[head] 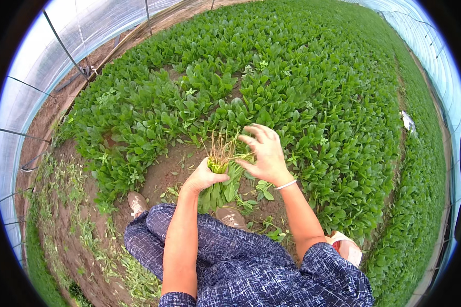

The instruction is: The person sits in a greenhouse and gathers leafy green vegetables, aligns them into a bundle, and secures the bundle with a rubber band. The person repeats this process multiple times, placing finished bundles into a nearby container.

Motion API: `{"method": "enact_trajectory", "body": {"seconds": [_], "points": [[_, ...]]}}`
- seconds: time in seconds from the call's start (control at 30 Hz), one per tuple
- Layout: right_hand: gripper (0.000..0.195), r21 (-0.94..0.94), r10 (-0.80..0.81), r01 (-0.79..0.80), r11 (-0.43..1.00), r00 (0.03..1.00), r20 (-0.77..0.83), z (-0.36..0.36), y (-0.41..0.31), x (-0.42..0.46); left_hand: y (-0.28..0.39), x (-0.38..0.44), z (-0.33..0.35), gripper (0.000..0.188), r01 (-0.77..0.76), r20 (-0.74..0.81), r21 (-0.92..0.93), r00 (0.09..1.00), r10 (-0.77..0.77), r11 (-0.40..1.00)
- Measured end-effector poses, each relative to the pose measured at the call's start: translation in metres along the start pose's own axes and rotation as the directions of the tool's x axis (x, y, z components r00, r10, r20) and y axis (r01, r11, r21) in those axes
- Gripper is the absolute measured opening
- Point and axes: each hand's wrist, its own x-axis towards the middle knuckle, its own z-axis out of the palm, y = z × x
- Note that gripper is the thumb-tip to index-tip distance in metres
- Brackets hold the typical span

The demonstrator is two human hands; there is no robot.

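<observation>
My left hand (207, 175) grips a bunch of leafy green plants, spinach by the look of them (219, 192), round the stems. Its thin brown roots point up and away from me, while the leaves hang down toward my lap. Just right of the roots is my right hand (264, 153), slightly blurred, with fingers spread and a white band on the wrist. A thin stem or leaf lies by its thumb; whether the fingers touch it, I cannot tell.
Dense rows of the same leafy plants (223, 111) grow ahead and to the right. Bare soil (167, 172) with loose leaves lies around my shoes (137, 203). A white and red bag (347, 249) sits by my right elbow. Plastic greenhouse walls (438, 76) curve along both sides.
</observation>
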Motion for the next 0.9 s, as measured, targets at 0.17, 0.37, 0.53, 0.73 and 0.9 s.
{"method": "enact_trajectory", "body": {"seconds": [0.17,0.37,0.53,0.73,0.9], "points": [[0.010,0.762,0.470,-0.464,0.451,0.850,0.238,0.034,0.010,-0.005,0.008,-0.001,0.009,0.053,0.004,-0.084,0.048,0.996,0.000,0.999],[0.033,0.943,0.616,-0.248,0.220,0.786,0.062,0.020,0.042,-0.010,-0.009,0.001,-0.009,0.053,0.030,-0.111,0.233,0.994,-0.004,0.972],[0.026,0.471,0.429,-0.530,0.705,0.848,0.311,0.035,0.042,-0.021,0.008,0.004,0.011,0.030,-0.115,-0.022,0.351,0.991,0.131,0.929],[0.009,0.936,0.636,-0.142,-0.323,0.699,0.326,0.027,0.051,-0.032,0.015,-0.001,0.011,0.024,-0.218,-0.071,0.576,0.947,0.314,0.788],[0.032,0.764,0.535,-0.356,0.539,0.845,0.016,0.046,0.060,-0.047,0.005,0.004,0.005,0.029,-0.261,-0.065,0.607,0.925,0.375,0.750]]}}
